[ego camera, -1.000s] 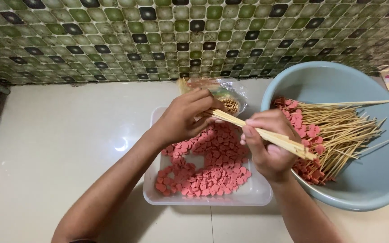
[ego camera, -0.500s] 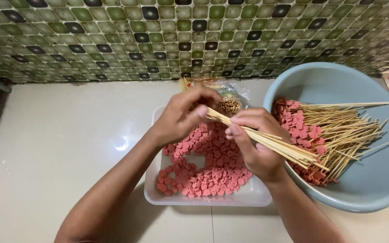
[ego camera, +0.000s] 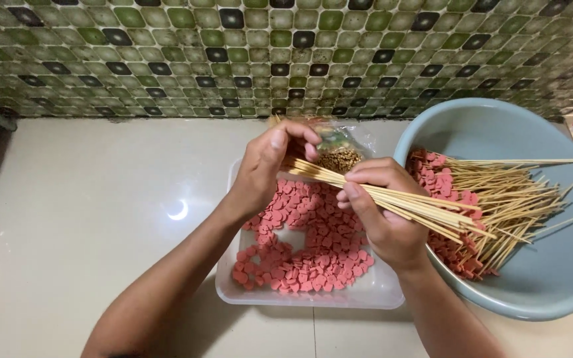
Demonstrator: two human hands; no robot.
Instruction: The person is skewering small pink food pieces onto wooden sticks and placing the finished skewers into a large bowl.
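Our left hand [ego camera: 270,166] and right hand [ego camera: 382,212] both clamp the skewer bundle [ego camera: 392,199] above the tray [ego camera: 313,301] of pink slices [ego camera: 313,245]; a loosened grip could scatter sticks.

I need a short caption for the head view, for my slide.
Both hands, left hand and right hand, hold bamboo skewers above a tray of pink slices.

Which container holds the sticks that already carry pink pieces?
The round blue basin on the right: its skewers carry pink pieces. The clear rectangular tub under the hands holds only loose pink pieces.
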